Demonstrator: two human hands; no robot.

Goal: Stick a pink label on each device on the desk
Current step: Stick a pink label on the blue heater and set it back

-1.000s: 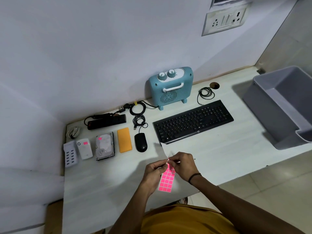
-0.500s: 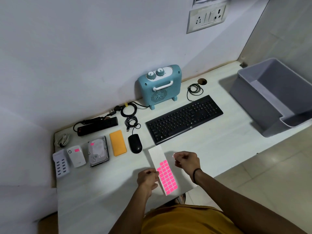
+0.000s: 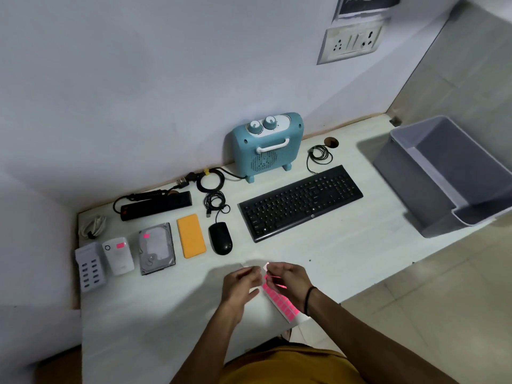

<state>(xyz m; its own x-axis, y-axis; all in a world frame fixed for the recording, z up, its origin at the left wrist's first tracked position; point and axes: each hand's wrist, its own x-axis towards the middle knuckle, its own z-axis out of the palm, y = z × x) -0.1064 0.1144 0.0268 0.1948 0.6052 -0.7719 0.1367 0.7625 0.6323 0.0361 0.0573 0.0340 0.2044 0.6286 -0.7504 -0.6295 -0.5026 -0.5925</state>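
Both my hands sit low-center of the frame over the desk, w/ the label sheet between them. My left hand has fingers curled on the sheet's left edge, holding it. My right hand hovers at the sheet's top end, thumb & forefinger close together near a pale corner that's lifted; motion blur there, so I can't tell if I'm actually pinching a label or just touching it. The sheet runs diagonally toward lower right, pink squares on its lower part, top part bare white.

Devices line up across mid-frame. Far left: a white multi-port charger, no pink seen on it. Just right of it, a small white box w/ a pink label on top. Next, a hard drive w/ a pink label at its upper-left corner. Then an orange power bank, a black mouse & a black keyboard, all w/o visible pink. Behind these, a black power strip and a teal heater against the wall. A gray bin stands at the right edge of the desk.
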